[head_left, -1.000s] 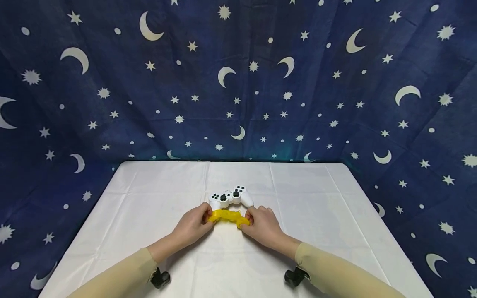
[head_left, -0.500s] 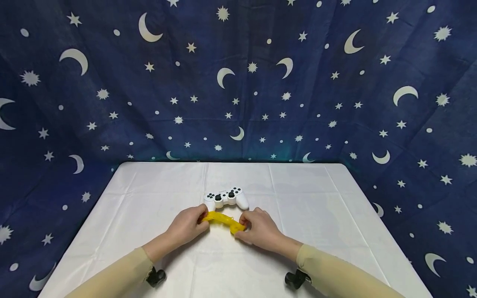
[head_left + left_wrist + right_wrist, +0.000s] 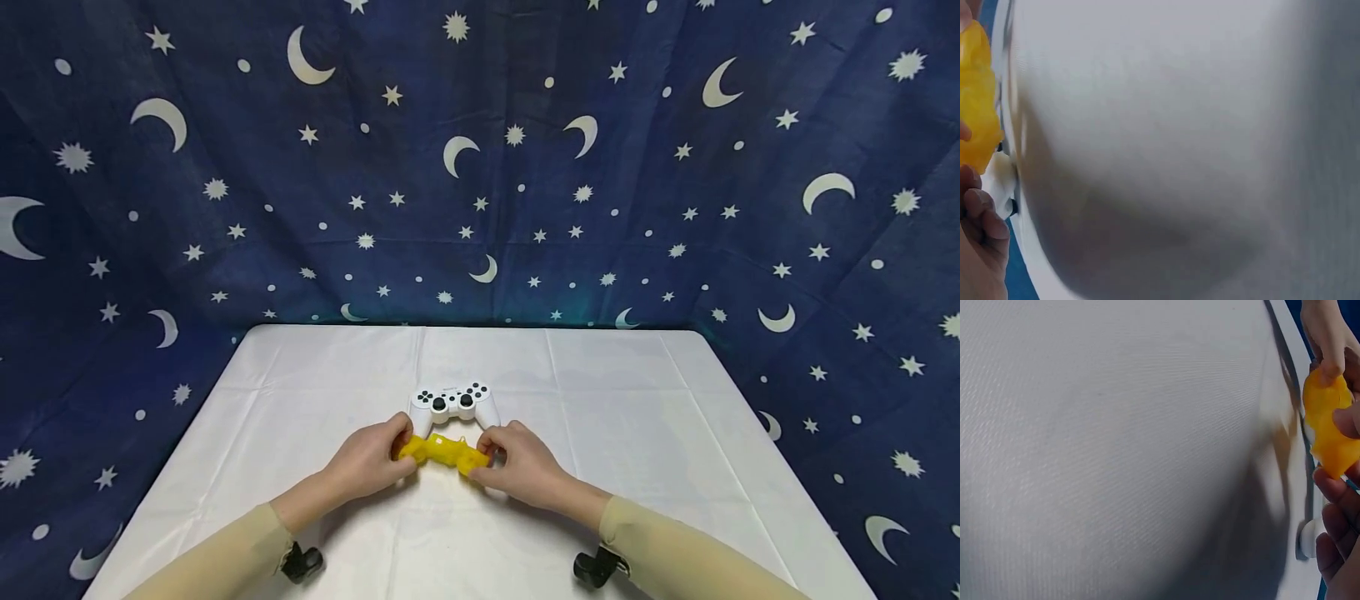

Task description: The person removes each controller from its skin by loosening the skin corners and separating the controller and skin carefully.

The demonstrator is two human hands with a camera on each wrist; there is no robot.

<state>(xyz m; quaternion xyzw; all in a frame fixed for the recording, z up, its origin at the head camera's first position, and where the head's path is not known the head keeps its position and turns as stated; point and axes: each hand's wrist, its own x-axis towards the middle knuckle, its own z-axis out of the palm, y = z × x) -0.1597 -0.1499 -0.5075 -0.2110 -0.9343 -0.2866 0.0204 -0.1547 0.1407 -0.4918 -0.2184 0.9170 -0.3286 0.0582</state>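
A yellow, soft-looking game controller cover (image 3: 446,450) is stretched between both hands just above the table's middle. My left hand (image 3: 367,457) pinches its left end between thumb and fingers. At the other end, my right hand (image 3: 525,465) pinches it the same way. Directly behind the cover lies a white game controller (image 3: 453,402), face up, with dark sticks and buttons; its grips reach toward the hands. The yellow cover (image 3: 975,94) appears at the left edge of the left wrist view. In the right wrist view, a thumb presses the cover (image 3: 1329,419).
A white cloth (image 3: 637,417) with fold creases covers the table. Behind it and at both sides hangs a dark blue curtain (image 3: 420,167) printed with moons and stars. Dark wrist-worn devices (image 3: 596,568) sit under both sleeves.
The cover has come slightly toward me and left, and shows more of its face. The white controller has shifted a little left and turned from slanted to nearly level.
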